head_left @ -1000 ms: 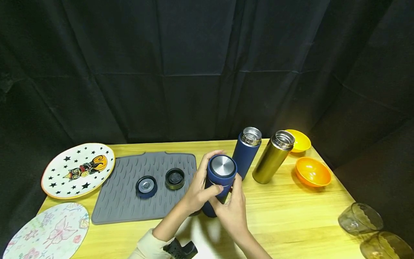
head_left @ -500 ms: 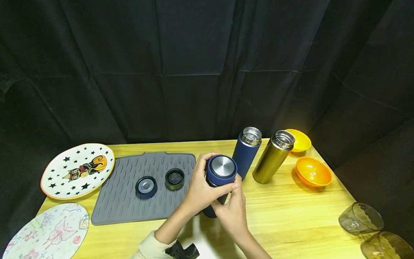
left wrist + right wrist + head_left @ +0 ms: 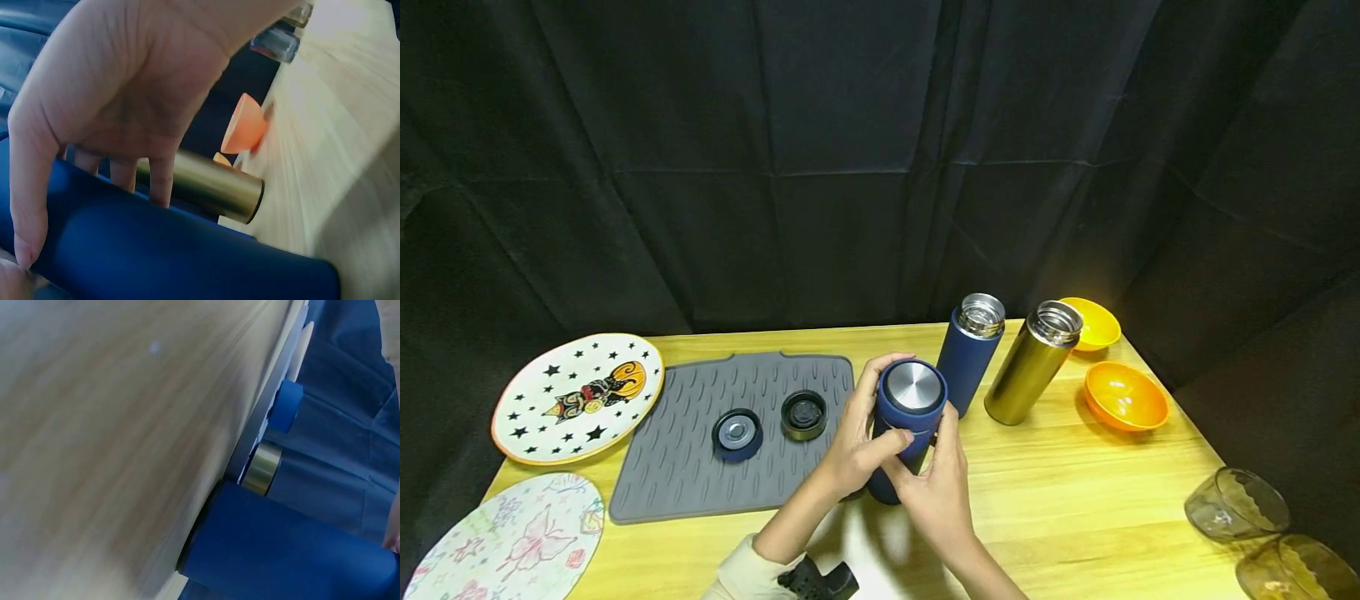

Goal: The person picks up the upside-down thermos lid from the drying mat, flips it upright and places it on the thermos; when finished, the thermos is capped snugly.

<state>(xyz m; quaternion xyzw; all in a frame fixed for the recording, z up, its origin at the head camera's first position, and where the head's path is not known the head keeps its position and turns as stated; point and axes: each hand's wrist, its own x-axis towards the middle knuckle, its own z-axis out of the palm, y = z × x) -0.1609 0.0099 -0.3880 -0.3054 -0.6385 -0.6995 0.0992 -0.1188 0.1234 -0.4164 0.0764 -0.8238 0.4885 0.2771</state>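
Plates at far left: star-patterned plate [image 3: 578,397] behind, butterfly plate [image 3: 508,540] in front. Next, grey silicone mat [image 3: 685,467] bearing blue lid [image 3: 737,433] and dark lid [image 3: 804,414]. Then left hand [image 3: 857,437] wrapped round capped blue flask [image 3: 904,425], thumb across the front, fingers behind. Right hand [image 3: 938,487] gripping the same flask lower down, base on wooden table [image 3: 1075,492] just right of the mat. Further right, open blue flask [image 3: 970,354] and open gold flask [image 3: 1032,364] upright, two orange bowls [image 3: 1124,397], glass tumblers [image 3: 1236,504] at the edge.
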